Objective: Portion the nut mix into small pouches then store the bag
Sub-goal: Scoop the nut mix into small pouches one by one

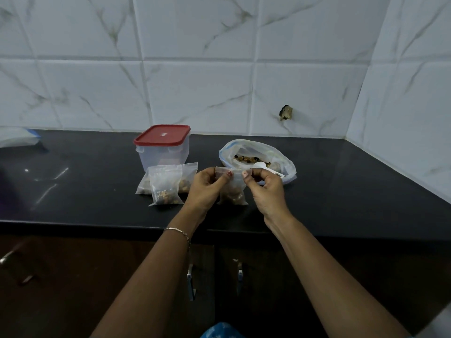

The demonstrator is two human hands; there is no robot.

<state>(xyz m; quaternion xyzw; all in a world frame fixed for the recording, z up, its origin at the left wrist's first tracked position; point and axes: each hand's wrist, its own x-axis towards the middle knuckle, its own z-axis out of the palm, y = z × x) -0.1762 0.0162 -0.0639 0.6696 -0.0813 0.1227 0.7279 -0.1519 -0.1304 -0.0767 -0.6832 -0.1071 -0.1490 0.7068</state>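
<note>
Both hands hold one small clear pouch [233,191] of nut mix upright above the black counter [341,186]. My left hand [207,189] pinches its top strip at the left, and my right hand [266,189] pinches it at the right. Several filled pouches [166,186] lie to the left of my hands. The big clear bag of nut mix [258,154] lies open behind my right hand, with a white scoop [262,165] resting in its mouth.
A clear plastic container with a red lid [163,145] stands behind the filled pouches. Another plastic bag [17,137] lies at the far left by the tiled wall. Cabinet doors with metal handles [191,281] sit below the counter edge.
</note>
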